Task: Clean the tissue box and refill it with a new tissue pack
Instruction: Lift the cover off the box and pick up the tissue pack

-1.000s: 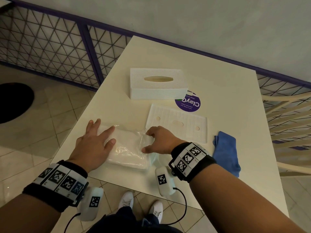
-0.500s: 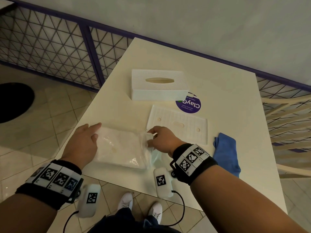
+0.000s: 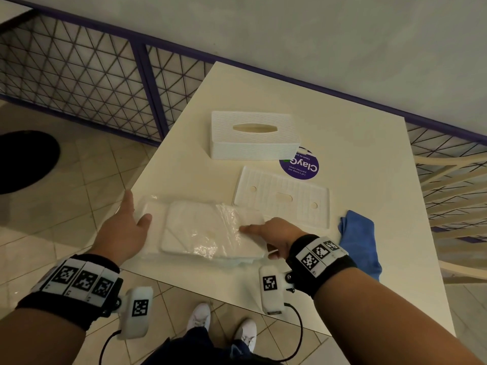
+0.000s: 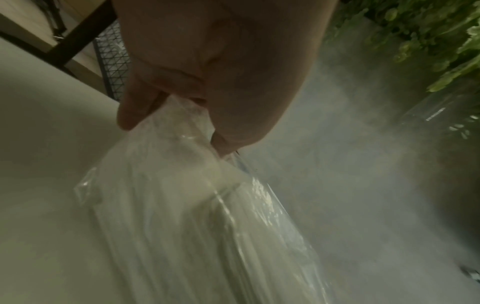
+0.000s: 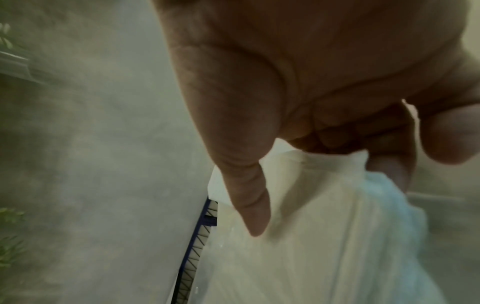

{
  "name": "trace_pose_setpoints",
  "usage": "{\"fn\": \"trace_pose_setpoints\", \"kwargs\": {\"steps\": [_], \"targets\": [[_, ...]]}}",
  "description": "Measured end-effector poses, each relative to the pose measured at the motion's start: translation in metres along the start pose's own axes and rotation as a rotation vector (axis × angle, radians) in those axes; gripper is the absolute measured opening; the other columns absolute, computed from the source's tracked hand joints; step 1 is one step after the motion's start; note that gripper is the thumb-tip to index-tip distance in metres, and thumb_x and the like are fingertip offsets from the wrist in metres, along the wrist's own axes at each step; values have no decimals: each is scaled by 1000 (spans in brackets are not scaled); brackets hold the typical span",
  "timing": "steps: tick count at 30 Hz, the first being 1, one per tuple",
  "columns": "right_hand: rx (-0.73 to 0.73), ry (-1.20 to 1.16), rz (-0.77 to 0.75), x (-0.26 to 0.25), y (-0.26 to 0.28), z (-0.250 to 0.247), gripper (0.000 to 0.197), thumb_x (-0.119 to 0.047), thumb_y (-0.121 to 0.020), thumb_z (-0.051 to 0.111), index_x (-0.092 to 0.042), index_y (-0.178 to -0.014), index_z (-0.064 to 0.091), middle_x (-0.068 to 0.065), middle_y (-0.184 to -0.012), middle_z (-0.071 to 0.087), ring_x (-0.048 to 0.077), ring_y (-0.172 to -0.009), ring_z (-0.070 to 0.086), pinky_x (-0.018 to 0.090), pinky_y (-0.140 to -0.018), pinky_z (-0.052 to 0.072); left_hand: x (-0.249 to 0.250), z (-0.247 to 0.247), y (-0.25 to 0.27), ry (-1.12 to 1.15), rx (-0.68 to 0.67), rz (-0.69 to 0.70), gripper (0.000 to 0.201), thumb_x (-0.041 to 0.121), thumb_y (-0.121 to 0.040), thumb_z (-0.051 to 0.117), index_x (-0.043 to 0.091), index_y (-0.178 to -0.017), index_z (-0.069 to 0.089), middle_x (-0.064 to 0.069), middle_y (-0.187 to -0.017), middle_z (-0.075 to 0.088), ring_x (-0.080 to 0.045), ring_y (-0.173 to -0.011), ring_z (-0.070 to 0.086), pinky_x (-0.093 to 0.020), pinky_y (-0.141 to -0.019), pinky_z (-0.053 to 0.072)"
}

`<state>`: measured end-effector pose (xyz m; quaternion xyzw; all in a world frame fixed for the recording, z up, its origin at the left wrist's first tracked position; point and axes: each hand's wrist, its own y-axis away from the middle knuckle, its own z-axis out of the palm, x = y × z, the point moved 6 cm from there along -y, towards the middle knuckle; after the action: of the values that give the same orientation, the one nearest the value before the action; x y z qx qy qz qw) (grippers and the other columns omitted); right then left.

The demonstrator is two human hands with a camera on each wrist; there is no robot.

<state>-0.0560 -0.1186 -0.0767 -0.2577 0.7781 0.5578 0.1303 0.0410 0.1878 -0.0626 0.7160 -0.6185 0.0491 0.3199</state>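
The new tissue pack [image 3: 205, 233], white tissues in clear plastic wrap, lies near the table's front edge. My left hand [image 3: 134, 214] is at its left end; in the left wrist view its fingers [image 4: 145, 102] pinch the loose wrap [image 4: 194, 205]. My right hand [image 3: 253, 230] grips the pack's right end, with curled fingers on the tissues [image 5: 324, 185] and the index finger [image 5: 249, 195] stretched along them. The white tissue box cover [image 3: 253, 138] stands farther back, slot up. Its flat white base plate [image 3: 282, 196] lies between the cover and the pack.
A blue cloth [image 3: 361, 241] lies right of my right hand. A round purple sticker [image 3: 303, 167] shows beside the cover. The cream table [image 3: 263, 88] meets a wall at the back. There is a purple mesh railing [image 3: 79, 75] on the left and a pale chair [image 3: 453, 185] on the right.
My left hand slid off the top of the pack to its left end and took hold of the wrap. The wrap now stretches out to the left. My right hand stayed at the right end.
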Motion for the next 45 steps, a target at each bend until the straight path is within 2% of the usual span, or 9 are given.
{"fn": "trace_pose_setpoints", "kwargs": {"steps": [7, 17, 21, 24, 30, 33, 36, 43, 45], "targets": [[27, -248, -162, -13, 13, -7, 36, -24, -76, 72, -7, -106, 59, 14, -105, 67, 30, -93, 67, 45, -80, 58, 3, -10, -6, 66, 83, 29, 60, 20, -94, 52, 24, -148, 25, -10, -127, 59, -34, -116, 52, -44, -101, 38], [293, -156, -278, -12, 46, -78, 21, -9, -80, 62, -8, -101, 59, 16, -95, 64, 31, -79, 63, 37, -59, 56, 7, -25, -15, -154, 118, -19, 45, 19, -94, 47, 13, -137, 34, -21, -130, 52, -44, -112, 52, -49, -93, 44], [403, -208, -445, -17, 74, -119, 17, -7, -78, 62, -12, -94, 63, 19, -95, 67, 36, -86, 64, 45, -71, 56, 81, -38, 18, -4, 228, 311, 61, 35, -91, 55, 23, -145, 28, -14, -144, 37, -32, -115, 51, -47, -98, 42], [358, -270, -599, -29, 98, -127, 26, -11, -74, 65, -11, -101, 65, 19, -101, 70, 26, -86, 64, 44, -83, 53, 144, -19, 39, 447, 13, 534, 73, 41, -82, 62, 22, -145, 29, -2, -146, 34, -10, -123, 43, -32, -105, 37], [201, -346, -786, -48, 131, -124, 32, -4, -82, 65, -7, -114, 62, 9, -98, 70, 15, -84, 66, 25, -76, 54, 197, 36, 45, 909, -551, 314, 131, 57, -45, 84, 30, -149, 10, 7, -144, 38, -15, -123, 46, -34, -96, 43], [246, -417, -810, -39, 134, -132, 30, -4, -86, 63, -10, -116, 61, 13, -104, 71, 24, -91, 68, 33, -82, 55, 202, 51, 51, 980, -752, 339, 113, 45, -39, 93, 26, -137, 39, 1, -126, 62, -22, -110, 61, -42, -78, 57], [288, -503, -762, -14, 122, -141, 29, -8, -86, 63, -15, -114, 63, 12, -107, 71, 28, -98, 67, 40, -89, 53, 199, 67, 55, 989, -861, 366, 100, 32, -40, 96, 20, -129, 52, -6, -126, 64, -23, -117, 60, -41, -97, 49], [465, -346, -601, 51, 90, -140, 18, -3, -85, 65, -18, -95, 65, -14, -79, 67, -9, -67, 62, 7, -65, 46, 191, 91, 50, 697, -421, 535, 54, 8, -58, 89, 21, -103, 63, 15, -93, 73, -3, -89, 66, -17, -78, 51], [487, -297, -567, 65, 83, -135, 16, -8, -88, 63, -23, -90, 59, -14, -76, 60, -5, -63, 57, 1, -53, 40, 187, 104, 53, 665, -417, 539, 49, -2, -64, 83, 23, -100, 63, 25, -85, 72, 6, -81, 65, -8, -72, 48]]}}
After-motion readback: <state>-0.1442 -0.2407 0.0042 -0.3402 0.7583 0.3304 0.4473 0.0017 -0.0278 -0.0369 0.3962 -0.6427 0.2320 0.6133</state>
